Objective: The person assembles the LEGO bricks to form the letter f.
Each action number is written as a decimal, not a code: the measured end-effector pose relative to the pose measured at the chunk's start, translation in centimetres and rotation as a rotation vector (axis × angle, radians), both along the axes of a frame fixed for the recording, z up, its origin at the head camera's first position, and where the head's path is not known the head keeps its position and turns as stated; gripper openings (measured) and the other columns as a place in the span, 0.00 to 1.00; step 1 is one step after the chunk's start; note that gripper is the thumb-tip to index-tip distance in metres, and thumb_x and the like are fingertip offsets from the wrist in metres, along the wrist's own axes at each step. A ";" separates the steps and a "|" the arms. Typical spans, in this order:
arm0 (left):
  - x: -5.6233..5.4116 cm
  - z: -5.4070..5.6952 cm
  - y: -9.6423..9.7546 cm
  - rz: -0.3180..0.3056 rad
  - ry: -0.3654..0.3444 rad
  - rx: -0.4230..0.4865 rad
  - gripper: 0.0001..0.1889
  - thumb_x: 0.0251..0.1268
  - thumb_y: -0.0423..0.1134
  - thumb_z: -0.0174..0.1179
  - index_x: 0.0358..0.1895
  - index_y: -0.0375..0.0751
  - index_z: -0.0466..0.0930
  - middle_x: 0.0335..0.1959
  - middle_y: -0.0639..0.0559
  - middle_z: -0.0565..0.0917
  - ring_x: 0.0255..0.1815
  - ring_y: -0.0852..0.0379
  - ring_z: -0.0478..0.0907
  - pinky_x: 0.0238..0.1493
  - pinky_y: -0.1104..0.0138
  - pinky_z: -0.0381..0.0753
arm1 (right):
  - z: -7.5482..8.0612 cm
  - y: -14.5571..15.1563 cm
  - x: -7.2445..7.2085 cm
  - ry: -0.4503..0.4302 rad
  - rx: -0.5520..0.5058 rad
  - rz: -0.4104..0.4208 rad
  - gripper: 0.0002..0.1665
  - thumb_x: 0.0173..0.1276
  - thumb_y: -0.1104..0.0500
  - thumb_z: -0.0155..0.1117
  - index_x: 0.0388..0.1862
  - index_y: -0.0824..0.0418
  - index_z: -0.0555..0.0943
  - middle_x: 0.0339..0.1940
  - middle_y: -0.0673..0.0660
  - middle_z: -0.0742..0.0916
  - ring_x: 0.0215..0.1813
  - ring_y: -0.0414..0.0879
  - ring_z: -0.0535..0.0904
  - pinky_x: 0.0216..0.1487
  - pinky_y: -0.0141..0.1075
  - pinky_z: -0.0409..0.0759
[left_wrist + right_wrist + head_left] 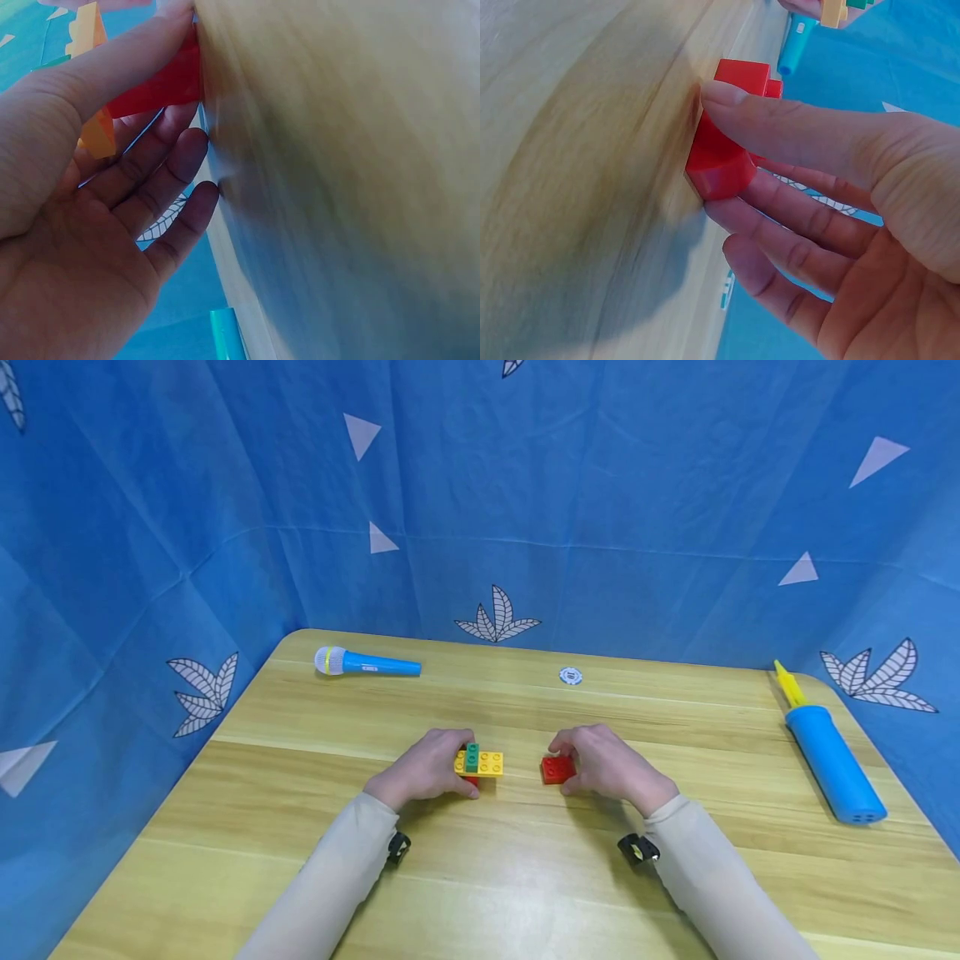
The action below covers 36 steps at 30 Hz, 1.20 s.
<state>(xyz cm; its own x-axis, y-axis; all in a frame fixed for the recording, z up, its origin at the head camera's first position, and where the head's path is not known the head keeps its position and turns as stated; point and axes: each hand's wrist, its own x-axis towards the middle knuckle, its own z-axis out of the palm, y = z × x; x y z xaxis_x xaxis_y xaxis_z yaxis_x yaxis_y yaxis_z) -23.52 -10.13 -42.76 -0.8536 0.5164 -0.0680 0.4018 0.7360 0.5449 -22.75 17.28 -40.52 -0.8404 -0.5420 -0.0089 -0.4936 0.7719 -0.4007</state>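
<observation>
- Table (480,902): wood-grained, runs under everything noted below.
- Left hand (429,766): curled about the stack (485,762) from its left, thumb on the near side, fingers on the far side. Opening only as wide as the piece; grip looks light, last fingers loose.
- Right hand (609,767): mirrors it, pinching the brick (554,770) from the right, thumb near, fingers far, the lower fingers free of it.
- Stack: lies straight left of the brick, nearly level with it across the table, a short gap between, not touching. Left hand is the nearer to it, right hand the nearer to the brick.
- Plate (98,136): yellow, long axis left to right, free end jutting beyond its support and aimed at the brick.
- Brick: red, seemingly resting on the table, studs up; flat end faces the stack. Long axis uncertain in head view, fingers cover part.
- Base (160,88): red, under the plate, between left thumb and fingers.
- Green piece (472,759): atop the plate, set crosswise, pointing away from the person.
</observation>
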 end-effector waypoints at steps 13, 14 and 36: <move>0.1 0.3 0.0 -0.003 -0.006 0.012 0.24 0.44 0.44 0.81 0.38 0.45 0.74 0.32 0.57 0.77 0.34 0.55 0.72 0.39 0.63 0.74 | 0.2 0.2 0.1 0.006 -0.025 0.005 0.21 0.46 0.67 0.82 0.42 0.62 0.85 0.33 0.51 0.85 0.35 0.45 0.78 0.40 0.39 0.78; 0.1 0.3 0.0 -0.003 -0.007 0.010 0.24 0.44 0.44 0.81 0.38 0.45 0.74 0.32 0.57 0.77 0.34 0.55 0.72 0.39 0.63 0.74 | 0.3 0.2 0.1 0.000 -0.029 0.003 0.21 0.47 0.67 0.82 0.42 0.62 0.85 0.33 0.51 0.85 0.35 0.45 0.78 0.40 0.39 0.78; 0.1 0.3 1.0 -0.022 0.002 0.007 0.24 0.44 0.44 0.81 0.39 0.45 0.75 0.31 0.57 0.77 0.33 0.56 0.71 0.38 0.64 0.73 | 4.0 -1.6 -0.5 0.048 -0.065 0.046 0.21 0.49 0.64 0.82 0.43 0.62 0.86 0.35 0.50 0.87 0.38 0.45 0.82 0.44 0.41 0.80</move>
<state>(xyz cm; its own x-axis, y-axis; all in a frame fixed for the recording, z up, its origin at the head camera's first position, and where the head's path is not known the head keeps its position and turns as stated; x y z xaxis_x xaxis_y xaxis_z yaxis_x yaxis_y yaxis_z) -23.39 -9.17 -42.48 -0.8422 0.5355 -0.0632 0.4187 0.7234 0.5490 -23.27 15.65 -36.56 -0.8131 -0.5782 0.0674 -0.5479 0.7210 -0.4244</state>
